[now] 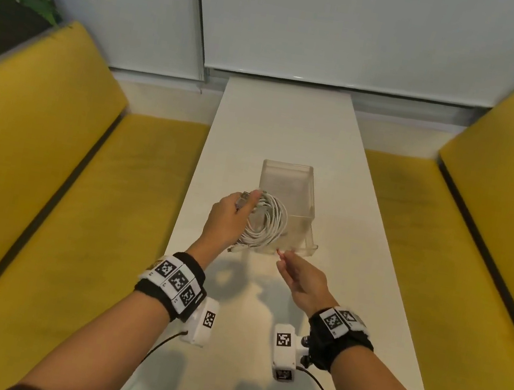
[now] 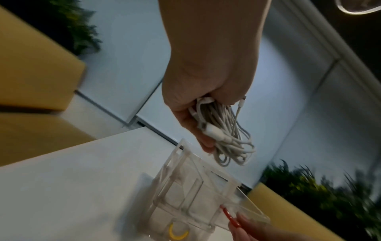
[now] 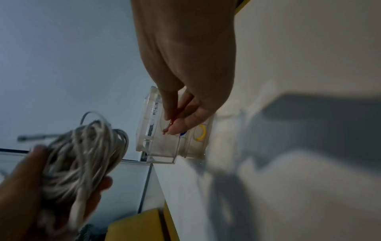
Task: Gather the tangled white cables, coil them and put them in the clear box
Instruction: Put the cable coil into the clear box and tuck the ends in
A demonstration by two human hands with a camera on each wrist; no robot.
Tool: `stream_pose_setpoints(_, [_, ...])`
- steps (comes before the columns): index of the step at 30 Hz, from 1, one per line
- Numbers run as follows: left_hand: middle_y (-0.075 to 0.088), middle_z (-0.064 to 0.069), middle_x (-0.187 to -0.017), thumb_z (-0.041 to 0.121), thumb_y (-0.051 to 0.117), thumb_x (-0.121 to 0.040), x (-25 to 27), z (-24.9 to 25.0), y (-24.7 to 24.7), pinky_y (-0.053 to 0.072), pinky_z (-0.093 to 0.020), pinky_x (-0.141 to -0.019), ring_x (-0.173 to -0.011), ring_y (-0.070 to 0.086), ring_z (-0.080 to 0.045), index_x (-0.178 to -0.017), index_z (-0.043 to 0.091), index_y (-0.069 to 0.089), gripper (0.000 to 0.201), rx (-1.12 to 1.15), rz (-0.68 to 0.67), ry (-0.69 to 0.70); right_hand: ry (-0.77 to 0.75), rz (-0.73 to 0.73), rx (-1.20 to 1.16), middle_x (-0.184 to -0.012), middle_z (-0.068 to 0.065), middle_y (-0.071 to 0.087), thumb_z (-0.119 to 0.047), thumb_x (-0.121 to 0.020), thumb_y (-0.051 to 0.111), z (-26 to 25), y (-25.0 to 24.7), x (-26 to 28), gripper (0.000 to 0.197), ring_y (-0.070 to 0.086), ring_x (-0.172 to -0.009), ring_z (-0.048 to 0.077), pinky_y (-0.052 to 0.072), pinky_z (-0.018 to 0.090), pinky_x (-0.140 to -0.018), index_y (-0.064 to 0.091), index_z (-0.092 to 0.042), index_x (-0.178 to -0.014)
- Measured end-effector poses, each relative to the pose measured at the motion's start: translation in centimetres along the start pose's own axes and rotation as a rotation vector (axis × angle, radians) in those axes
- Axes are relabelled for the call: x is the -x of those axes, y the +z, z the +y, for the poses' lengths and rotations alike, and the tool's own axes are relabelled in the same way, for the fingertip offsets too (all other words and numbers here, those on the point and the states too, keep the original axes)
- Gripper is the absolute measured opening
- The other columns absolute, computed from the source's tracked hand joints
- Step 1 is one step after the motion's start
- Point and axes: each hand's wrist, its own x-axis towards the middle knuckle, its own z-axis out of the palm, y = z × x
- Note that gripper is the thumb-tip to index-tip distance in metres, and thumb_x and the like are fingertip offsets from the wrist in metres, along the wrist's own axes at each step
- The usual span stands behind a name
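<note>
My left hand (image 1: 227, 220) grips a coil of white cables (image 1: 269, 224) and holds it in the air at the left near corner of the clear box (image 1: 285, 179). Seen from the left wrist, the coil (image 2: 226, 138) hangs from the curled fingers with its plugs showing, above the box (image 2: 185, 187). My right hand (image 1: 299, 280) is at the box's near end. There its thumb and a finger pinch a thin red band (image 3: 170, 124), which also shows in the left wrist view (image 2: 227, 215). The box stands on the white table (image 1: 281, 124).
A yellow band (image 3: 203, 132) and something blue lie in the box's small near compartment. Yellow benches (image 1: 45, 193) (image 1: 458, 262) run along both sides of the narrow table. Plants stand in the far corners, with a white wall behind.
</note>
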Motion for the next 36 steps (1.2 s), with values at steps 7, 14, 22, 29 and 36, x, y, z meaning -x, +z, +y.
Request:
stream_pose_setpoints(7, [0.066,-0.002,-0.077,0.049,0.058,-0.094,-0.5,2.7,4.0,0.031,-0.026,-0.046,-0.06,0.062,-0.026,-0.1,0.019,0.057,0.031,-0.878,-0.072,0.727,-0.013,-0.032,-0.063,-0.093,0.019,0.073,0.007,-0.088,0.066,1.2,-1.1,1.8,0.015,0.07,-0.087,0.024,0.062,0.027,-0.068,0.067,0.008,-0.103])
stream_pose_setpoints(14, [0.068,-0.004,-0.082,0.021,0.064,-0.082,1.0,-0.7,6.8,0.044,-0.028,-0.043,-0.08,0.062,-0.027,-0.097,0.021,0.065,0.015,-1.161,-0.16,0.973,-0.066,-0.036,-0.081,-0.102,0.026,0.071,0.012,-0.091,0.056,0.7,-0.9,1.8,0.021,0.071,-0.089,0.028,0.06,0.027,-0.064,0.065,0.007,-0.109])
stream_pose_setpoints(22, [0.068,-0.004,-0.081,0.048,0.061,-0.089,2.1,-1.2,8.3,0.046,-0.028,-0.047,-0.058,0.063,-0.028,-0.112,0.025,0.064,0.033,-1.224,-0.199,0.786,-0.076,-0.018,-0.062,-0.1,0.024,0.07,0.011,-0.093,0.052,1.0,-1.1,1.7,0.016,0.07,-0.091,0.03,0.06,0.03,-0.066,0.065,0.007,-0.102])
stream_pose_setpoints(29, [0.067,-0.005,-0.08,0.037,0.062,-0.092,0.0,0.8,8.9,0.051,-0.033,-0.052,-0.062,0.065,-0.03,-0.102,0.017,0.063,0.023,-1.213,-0.224,0.594,-0.071,-0.025,-0.087,-0.107,0.027,0.069,0.011,-0.088,0.062,2.0,-1.1,1.6,0.021,0.068,-0.096,0.031,0.063,0.031,-0.072,0.064,0.015,-0.109])
stream_pose_setpoints(36, [0.052,-0.008,-0.131,0.055,0.037,-0.096,0.9,0.9,7.7,0.04,-0.039,-0.069,-0.121,0.045,-0.033,-0.144,0.007,0.033,0.068,-1.281,-0.45,0.749,-0.117,-0.009,-0.036,-0.098,0.024,0.07,0.017,-0.088,0.054,0.8,-1.7,1.1,0.021,0.069,-0.085,0.03,0.061,0.029,-0.061,0.065,0.013,-0.106])
